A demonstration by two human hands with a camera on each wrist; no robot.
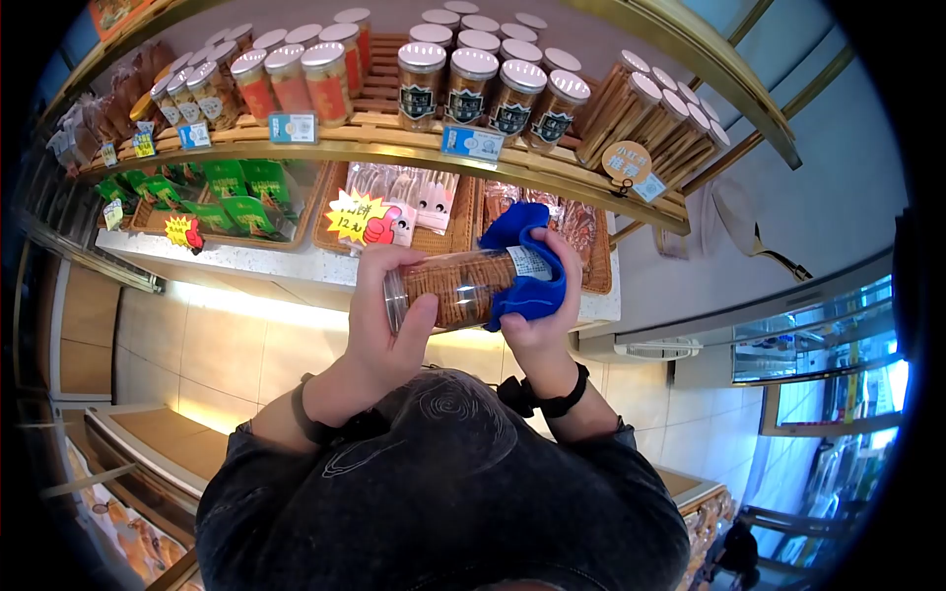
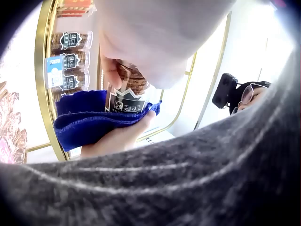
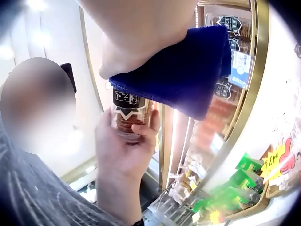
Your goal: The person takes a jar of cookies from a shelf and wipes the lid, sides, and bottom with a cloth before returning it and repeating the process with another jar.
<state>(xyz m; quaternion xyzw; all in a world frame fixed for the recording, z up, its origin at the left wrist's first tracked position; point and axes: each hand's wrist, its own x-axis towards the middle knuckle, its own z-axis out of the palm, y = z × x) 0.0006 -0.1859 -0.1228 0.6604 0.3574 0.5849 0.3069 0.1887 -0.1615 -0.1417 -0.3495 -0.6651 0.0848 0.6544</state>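
Note:
A clear jar of stacked brown biscuits [image 1: 458, 291] lies sideways between the two hands, in front of the shelf. My left hand [image 1: 379, 310] grips one end of it, thumb along the near side and fingers around the far side. At the other end, my right hand [image 1: 552, 315] holds a blue cloth [image 1: 532, 295] wrapped against the jar, partly covering it. A small white printed sticker shows beside the cloth. In the right wrist view, the cloth [image 3: 183, 70] hangs over the jar's end, next to a black label [image 3: 127, 101] on the jar.
An upper slatted shelf [image 1: 365, 143] carries rows of lidded jars [image 1: 463, 89] and blue price tags. Below, wicker trays hold green packets [image 1: 246, 197] and other bagged snacks. Yellow price signs [image 1: 355, 217] stand at the front. Tongs [image 1: 759, 241] show at the right.

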